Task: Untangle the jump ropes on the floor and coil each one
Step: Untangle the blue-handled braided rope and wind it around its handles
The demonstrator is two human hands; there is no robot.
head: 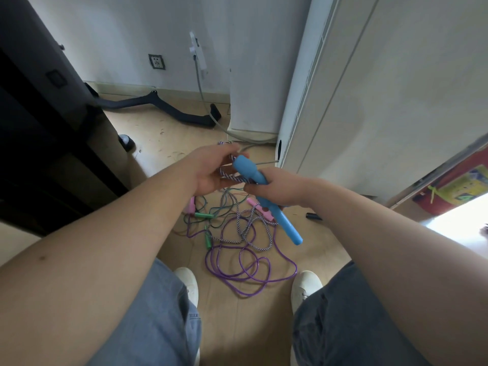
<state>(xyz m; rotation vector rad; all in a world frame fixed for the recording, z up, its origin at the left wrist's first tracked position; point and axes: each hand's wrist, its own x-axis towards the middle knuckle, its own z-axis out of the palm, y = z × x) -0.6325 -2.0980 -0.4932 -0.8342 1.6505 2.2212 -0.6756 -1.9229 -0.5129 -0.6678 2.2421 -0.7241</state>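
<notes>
Coiling under way: left hand (211, 169) grips loops of the striped rope (232, 176); right hand (276, 190) clasps its blue handles (289, 228). Purple rope (248, 277) and green-handled rope (203, 215) lie tangled, uncoiled, on the floor (237, 326) near the feet.

Soft, dim indoor light; blown-out white glare on the floor (459, 217) at 3 o'clock. Wide-angle distortion bends edges; forearms slightly blurred.
</notes>
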